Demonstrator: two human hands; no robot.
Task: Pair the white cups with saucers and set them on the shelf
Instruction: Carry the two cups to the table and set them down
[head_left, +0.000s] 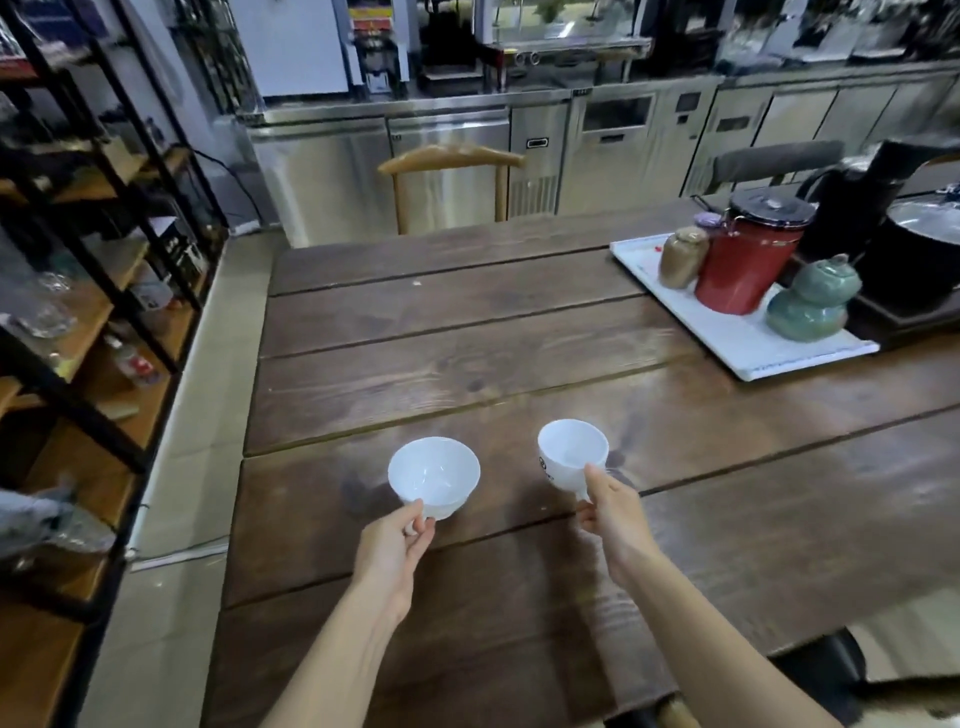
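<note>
Glossy white ceramic cups (434, 475), matt dark plank-wood table (467, 332).

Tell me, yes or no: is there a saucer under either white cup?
No: the left hand and right hand hold each white cup bare above the table.

You're looking at an evenly lit indoor scene, moderately bright, with soft light from above. The tabletop (519, 332) carries a pale sheen across its planks at centre right, and faint dark shadows sit under the two white cups (434, 475) low in the frame. The steel cabinets (447, 156) at the top reflect dull glare. Your wide lens bends the shelf (104, 291) at the left edge, and the corners and far background are soft and smeared, while the centre stays fairly sharp.
</note>
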